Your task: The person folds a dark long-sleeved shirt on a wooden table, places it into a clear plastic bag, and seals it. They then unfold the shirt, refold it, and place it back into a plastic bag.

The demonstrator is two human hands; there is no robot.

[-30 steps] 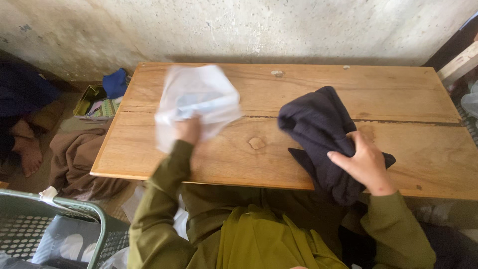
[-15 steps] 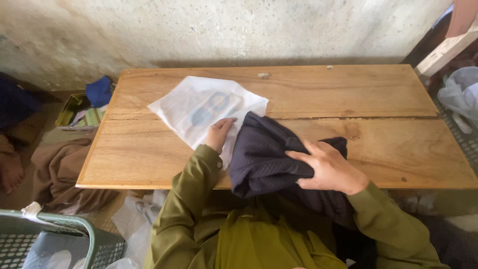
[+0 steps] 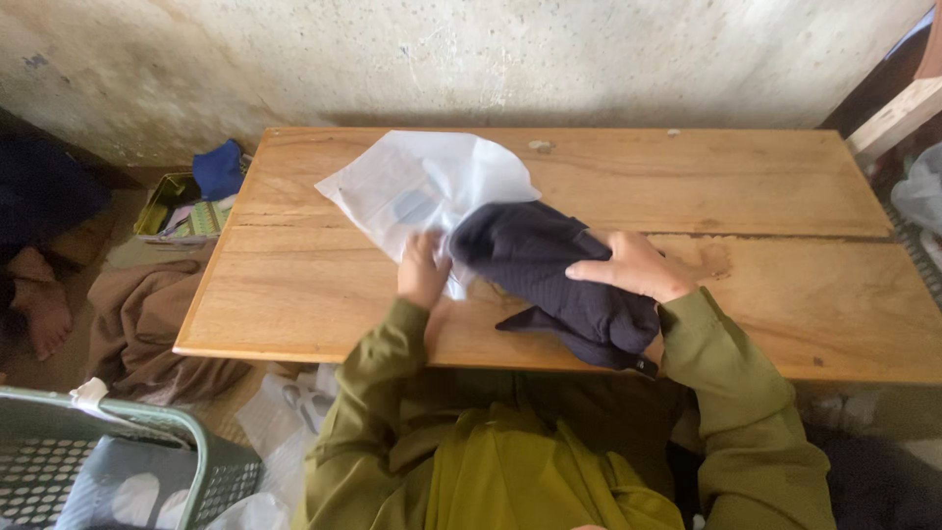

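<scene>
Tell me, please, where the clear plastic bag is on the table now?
In the head view, the clear plastic bag lies left of centre on the wooden table; the left hand grips its near edge, beside the dark garment under the right hand.

A plain back room used for packing clothes, more home workshop than shop: a rough, stained plaster wall [image 3: 471,59], a bare plank table [image 3: 785,196] pushed against it, a plastic basket [image 3: 128,461] on the floor, and loose cloth [image 3: 147,324] and a tray [image 3: 182,206] heaped alongside.
</scene>
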